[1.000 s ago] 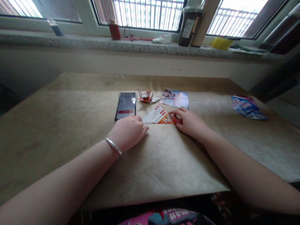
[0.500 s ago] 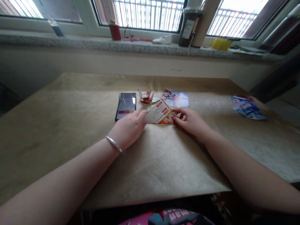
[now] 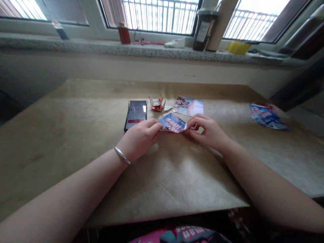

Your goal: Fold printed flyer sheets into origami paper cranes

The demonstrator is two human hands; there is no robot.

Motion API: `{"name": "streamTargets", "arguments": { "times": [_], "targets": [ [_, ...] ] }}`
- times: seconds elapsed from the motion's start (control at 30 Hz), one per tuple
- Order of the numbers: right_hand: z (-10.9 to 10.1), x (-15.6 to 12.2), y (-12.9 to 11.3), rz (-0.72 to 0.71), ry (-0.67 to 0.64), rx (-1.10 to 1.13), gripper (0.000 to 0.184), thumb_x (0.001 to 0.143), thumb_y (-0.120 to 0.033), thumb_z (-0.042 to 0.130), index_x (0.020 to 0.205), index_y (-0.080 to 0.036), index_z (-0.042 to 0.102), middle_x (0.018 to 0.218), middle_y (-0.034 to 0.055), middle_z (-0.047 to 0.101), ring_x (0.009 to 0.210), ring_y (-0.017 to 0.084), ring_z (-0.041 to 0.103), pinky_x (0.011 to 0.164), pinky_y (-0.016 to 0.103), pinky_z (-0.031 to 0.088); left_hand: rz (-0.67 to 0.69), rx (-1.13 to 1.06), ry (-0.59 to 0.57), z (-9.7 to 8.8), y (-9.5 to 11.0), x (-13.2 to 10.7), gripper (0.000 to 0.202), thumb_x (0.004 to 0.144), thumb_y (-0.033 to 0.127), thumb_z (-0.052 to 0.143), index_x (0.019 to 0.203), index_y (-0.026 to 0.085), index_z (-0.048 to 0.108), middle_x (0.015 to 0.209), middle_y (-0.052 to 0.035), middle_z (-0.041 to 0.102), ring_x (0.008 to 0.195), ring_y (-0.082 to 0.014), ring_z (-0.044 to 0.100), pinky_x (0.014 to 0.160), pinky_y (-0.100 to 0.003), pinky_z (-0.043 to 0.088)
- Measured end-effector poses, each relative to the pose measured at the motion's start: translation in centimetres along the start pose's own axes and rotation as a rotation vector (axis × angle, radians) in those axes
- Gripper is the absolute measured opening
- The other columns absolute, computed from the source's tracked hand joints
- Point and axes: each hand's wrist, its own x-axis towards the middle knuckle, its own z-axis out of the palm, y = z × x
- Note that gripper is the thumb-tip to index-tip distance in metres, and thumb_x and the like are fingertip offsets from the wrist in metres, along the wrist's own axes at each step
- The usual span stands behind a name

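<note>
A folded piece of printed paper (image 3: 173, 123), blue and red side up, is held just above the brown paper-covered table (image 3: 76, 135) between both hands. My left hand (image 3: 140, 138), with a silver bangle on the wrist, pinches its left corner. My right hand (image 3: 209, 131) pinches its right corner. A finished folded paper crane (image 3: 158, 103) lies just behind, beside a dark phone (image 3: 136, 114) with a lit screen.
A flat printed sheet (image 3: 189, 105) lies behind my right hand. More blue printed sheets (image 3: 265, 115) lie at the far right of the table. On the stone window sill (image 3: 88, 45) stand a red cup (image 3: 124, 33), a dark jar (image 3: 204, 28) and a yellow object (image 3: 239, 46).
The paper showed its white and orange side lying flat; my left hand lifted its left edge and the paper has been turned over, so the blue side faces up, held by both hands.
</note>
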Motion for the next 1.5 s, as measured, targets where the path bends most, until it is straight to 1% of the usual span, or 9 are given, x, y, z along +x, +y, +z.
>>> {"name": "streamTargets", "arguments": {
  "times": [0.17, 0.3, 0.43, 0.6, 0.73, 1.0, 1.17, 1.33, 1.5],
  "targets": [
    [-0.5, 0.0, -0.2, -0.129, -0.117, -0.064, 0.007, 0.079, -0.018, 0.055, 0.078, -0.023, 0.060, 0.088, 0.0028, 0.065, 0.084, 0.015, 0.058, 0.079, 0.031, 0.046, 0.090, 0.000, 0.005, 0.2, -0.3, -0.1, 0.021, 0.090, 0.017, 0.043, 0.096, 0.017, 0.063, 0.099, -0.0063, 0.061, 0.084, -0.0149, 0.057, 0.074, -0.026, 0.049],
    [-0.5, 0.1, 0.1, -0.150, -0.231, -0.095, 0.008, 0.078, -0.019, 0.054, 0.079, -0.023, 0.061, 0.083, 0.0019, 0.066, 0.081, 0.016, 0.058, 0.078, 0.032, 0.045, 0.181, 0.021, -0.047, 0.1, -0.3, 0.0, 0.020, 0.088, 0.018, 0.046, 0.098, 0.019, 0.063, 0.099, -0.0062, 0.062, 0.088, -0.0175, 0.056, 0.081, -0.033, 0.047],
    [-0.4, 0.1, 0.2, -0.161, -0.291, -0.081, 0.010, 0.077, -0.017, 0.055, 0.080, -0.022, 0.063, 0.084, 0.0023, 0.066, 0.080, 0.015, 0.059, 0.073, 0.028, 0.046, 0.257, -0.005, -0.101, 0.1, -0.2, 0.0, 0.025, 0.087, 0.015, 0.044, 0.101, 0.021, 0.064, 0.101, -0.0059, 0.062, 0.092, -0.0188, 0.054, 0.082, -0.033, 0.046],
    [-0.4, 0.0, 0.3, -0.158, -0.348, -0.062, 0.012, 0.074, -0.016, 0.058, 0.082, -0.022, 0.065, 0.089, 0.0026, 0.067, 0.082, 0.015, 0.060, 0.073, 0.027, 0.047, 0.281, -0.032, -0.167, 0.4, -0.1, -0.2, 0.028, 0.086, 0.018, 0.046, 0.107, 0.024, 0.064, 0.104, -0.0058, 0.062, 0.096, -0.0197, 0.055, 0.083, -0.034, 0.045],
    [-0.4, -0.1, 0.4, -0.145, -0.393, -0.080, 0.011, 0.074, -0.016, 0.058, 0.078, -0.023, 0.065, 0.087, 0.0009, 0.068, 0.083, 0.014, 0.061, 0.076, 0.027, 0.047, 0.291, -0.053, -0.210, 0.4, -0.1, -0.1, 0.028, 0.085, 0.016, 0.045, 0.105, 0.023, 0.064, 0.100, -0.0059, 0.062, 0.093, -0.0186, 0.056, 0.083, -0.033, 0.046],
    [-0.5, 0.0, 0.5, -0.155, -0.420, -0.030, 0.010, 0.076, -0.016, 0.058, 0.075, -0.022, 0.066, 0.088, 0.0017, 0.068, 0.083, 0.014, 0.061, 0.076, 0.027, 0.047, 0.273, -0.098, -0.218, 0.4, -0.1, 0.0, 0.027, 0.083, 0.015, 0.046, 0.100, 0.021, 0.065, 0.097, -0.0067, 0.062, 0.091, -0.0188, 0.056, 0.083, -0.035, 0.047],
    [-0.3, 0.2, 0.4, -0.176, -0.417, 0.095, 0.010, 0.079, -0.016, 0.057, 0.073, -0.021, 0.064, 0.089, 0.0029, 0.069, 0.084, 0.014, 0.062, 0.078, 0.030, 0.048, 0.301, -0.184, -0.231, 0.3, 0.0, -0.1, 0.023, 0.083, 0.023, 0.051, 0.102, 0.020, 0.064, 0.104, -0.0082, 0.061, 0.097, -0.0194, 0.057, 0.088, -0.036, 0.046],
    [0.5, 0.2, 0.0, -0.172, -0.396, 0.156, 0.008, 0.080, -0.017, 0.058, 0.073, -0.021, 0.061, 0.095, 0.0032, 0.071, 0.088, 0.014, 0.062, 0.082, 0.032, 0.049, 0.321, -0.205, -0.254, 0.1, 0.1, 0.0, 0.029, 0.086, 0.035, 0.054, 0.110, 0.020, 0.060, 0.114, -0.0086, 0.061, 0.104, -0.0219, 0.055, 0.093, -0.039, 0.044],
    [0.8, 0.2, -0.3, -0.178, -0.388, 0.134, 0.008, 0.080, -0.016, 0.057, 0.075, -0.021, 0.061, 0.096, 0.0026, 0.071, 0.088, 0.014, 0.062, 0.083, 0.033, 0.048, 0.326, -0.203, -0.271, 0.3, -0.2, -0.1, 0.028, 0.088, 0.034, 0.053, 0.111, 0.021, 0.061, 0.114, -0.0074, 0.061, 0.104, -0.0209, 0.055, 0.093, -0.037, 0.044]
  ]
}}
